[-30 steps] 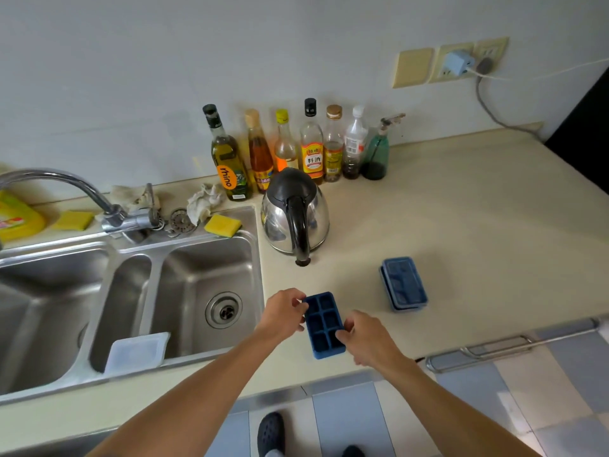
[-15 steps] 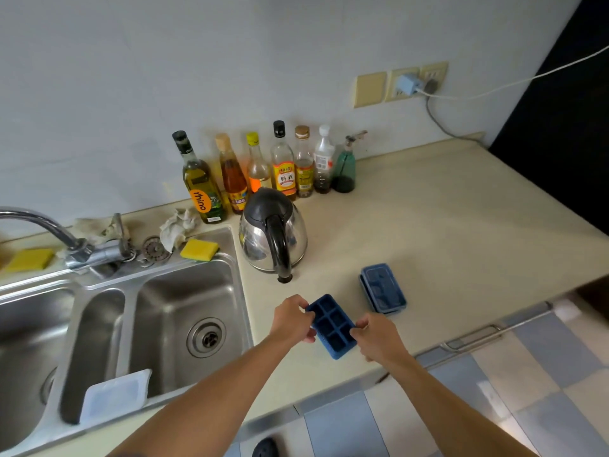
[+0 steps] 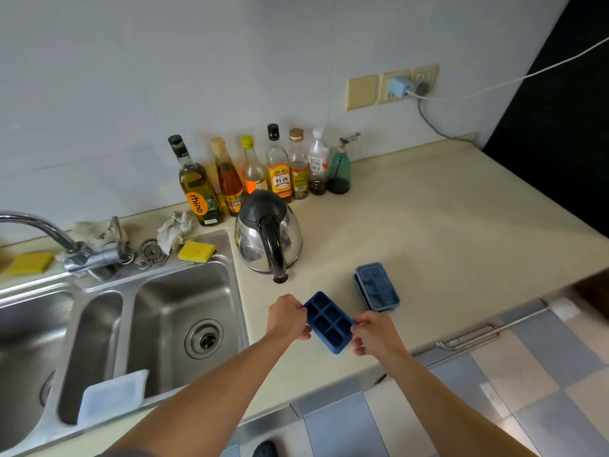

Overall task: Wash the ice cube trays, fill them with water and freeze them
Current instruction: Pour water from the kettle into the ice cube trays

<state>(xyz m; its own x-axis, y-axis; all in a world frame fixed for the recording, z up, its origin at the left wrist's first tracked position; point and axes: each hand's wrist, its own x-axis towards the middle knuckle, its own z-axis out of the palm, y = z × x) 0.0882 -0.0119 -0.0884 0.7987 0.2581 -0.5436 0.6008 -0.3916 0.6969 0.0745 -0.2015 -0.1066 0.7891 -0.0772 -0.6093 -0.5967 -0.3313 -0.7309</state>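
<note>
The ice cube tray is dark blue and rectangular, with square cells in two rows. The cells face up and are uncovered. It sits diagonally over the front part of the table, close to the edge. I cannot tell whether its underside touches the surface.

The left hand grips the far-left end of the tray, fingers curled over the rim. The right hand grips the near-right end, with its thumb on the top rim and its fingers under the tray.

Just beyond the right hand, a second blue tray lies flat on the table with a see-through lid on it. It is apart from the held tray. Behind both stands a shiny steel kettle, its black handle pointing toward the person.

A row of bottles lines the wall behind the kettle, ending on the right with a green pump bottle.

To the left of the hands is a steel double sink. A pale translucent lid leans against the front wall of one basin. A yellow sponge lies on the back corner of the sink, next to a crumpled cloth and the faucet.

On the wall above the table, a blue plug sits in a socket, and a white cable runs off to the right. Below the table edge is a metal drawer handle, and below that a checked tile floor.
</note>
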